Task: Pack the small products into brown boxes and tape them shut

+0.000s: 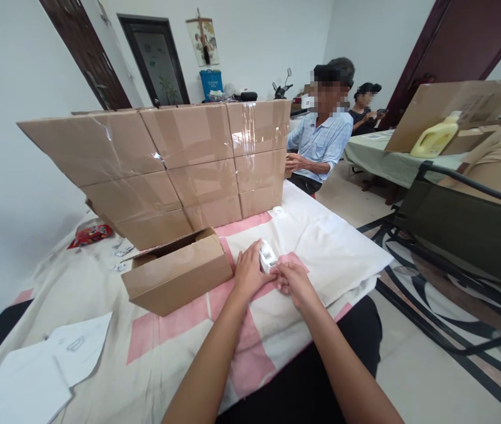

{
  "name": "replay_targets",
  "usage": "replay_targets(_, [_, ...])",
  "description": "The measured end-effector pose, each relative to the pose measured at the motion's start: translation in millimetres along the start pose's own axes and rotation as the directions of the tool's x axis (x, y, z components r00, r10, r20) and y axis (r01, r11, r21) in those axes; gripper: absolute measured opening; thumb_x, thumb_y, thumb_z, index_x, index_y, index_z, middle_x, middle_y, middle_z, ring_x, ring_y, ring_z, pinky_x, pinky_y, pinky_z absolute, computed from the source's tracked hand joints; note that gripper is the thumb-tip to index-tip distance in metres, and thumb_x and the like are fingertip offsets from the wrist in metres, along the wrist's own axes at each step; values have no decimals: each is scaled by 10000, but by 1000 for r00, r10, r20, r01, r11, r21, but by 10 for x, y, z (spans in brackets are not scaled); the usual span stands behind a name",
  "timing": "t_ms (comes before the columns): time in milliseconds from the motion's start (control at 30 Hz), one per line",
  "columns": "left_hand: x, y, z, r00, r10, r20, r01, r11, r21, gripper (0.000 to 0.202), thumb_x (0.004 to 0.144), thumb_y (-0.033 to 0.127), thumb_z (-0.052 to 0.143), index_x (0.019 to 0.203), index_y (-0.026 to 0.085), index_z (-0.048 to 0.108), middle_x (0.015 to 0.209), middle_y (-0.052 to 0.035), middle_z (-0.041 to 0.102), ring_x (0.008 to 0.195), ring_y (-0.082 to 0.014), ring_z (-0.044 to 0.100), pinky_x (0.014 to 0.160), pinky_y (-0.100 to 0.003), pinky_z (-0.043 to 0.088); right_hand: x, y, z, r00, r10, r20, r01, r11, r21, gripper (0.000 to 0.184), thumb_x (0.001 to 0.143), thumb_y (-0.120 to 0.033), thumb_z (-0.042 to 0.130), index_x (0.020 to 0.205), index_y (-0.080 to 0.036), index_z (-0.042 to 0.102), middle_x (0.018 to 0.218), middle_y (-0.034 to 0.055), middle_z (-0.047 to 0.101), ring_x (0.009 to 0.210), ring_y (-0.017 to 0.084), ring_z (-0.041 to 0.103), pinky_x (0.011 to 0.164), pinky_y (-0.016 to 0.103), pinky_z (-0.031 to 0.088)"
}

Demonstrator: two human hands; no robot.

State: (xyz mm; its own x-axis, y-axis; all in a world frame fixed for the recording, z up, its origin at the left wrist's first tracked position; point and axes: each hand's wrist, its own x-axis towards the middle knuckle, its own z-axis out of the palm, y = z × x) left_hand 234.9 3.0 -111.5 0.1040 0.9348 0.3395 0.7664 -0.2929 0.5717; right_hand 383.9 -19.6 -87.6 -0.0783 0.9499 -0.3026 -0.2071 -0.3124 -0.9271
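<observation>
A small white plastic object (268, 257) with a grey patch on top lies on the cloth-covered table, between my two hands. My left hand (250, 271) grips it from the left, fingers along its side and thumb at the near end. At its near right corner my right hand (292, 281) is closed in a pinch, the fingertips touching it. Its exact kind is too small to tell. To the left of my hands lies a cardboard box (183, 271) with its top side partly open.
A wall of taped cardboard boxes (201, 159) stands across the table. White papers (42, 365) lie front left, a red packet (91, 234) behind them. A tape roll (279, 210) lies near the boxes. A person (323, 129) sits beyond; a green chair (462, 235) stands right.
</observation>
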Motion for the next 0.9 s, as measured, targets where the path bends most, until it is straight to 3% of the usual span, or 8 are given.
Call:
replay_targets(233, [-5,-22,13,1000,18,-12,-18,1000,16,1017,742,448,810,1581,236,275,1599,-155,438,1469,-334,428,1251,-582,233,47,89,1,999,-38,-22,38,999,-1,312,662,-420,764,671,-193,551,411,-38,500,338,81,426,330,166,204])
replay_targets(667, [-24,-73,36,997,77,0,-76,991,107,1013,765,471,798,1589,218,268,1625,-160,395,1489,-342,393,1247,-582,244,125,284,-30,989,-142,-41,137,984,-112,231,697,-368,666,654,-220,494,375,-37,490,314,72,343,352,201,181])
replay_targets(800, [-39,-93,32,995,98,-6,-98,994,47,932,831,478,738,1590,225,258,1640,-172,355,1510,-339,357,1247,-582,243,68,259,5,977,-212,-31,207,971,-116,256,746,-440,640,704,-217,521,384,-61,457,333,71,327,383,212,186])
replay_targets(900, [-61,-139,-14,994,111,9,-110,990,-94,930,824,473,740,1585,219,271,1659,-175,277,1530,-337,312,1240,-530,295,14,219,35,969,-247,5,245,960,-136,279,801,-489,607,764,-227,521,413,-81,426,342,79,307,396,223,185])
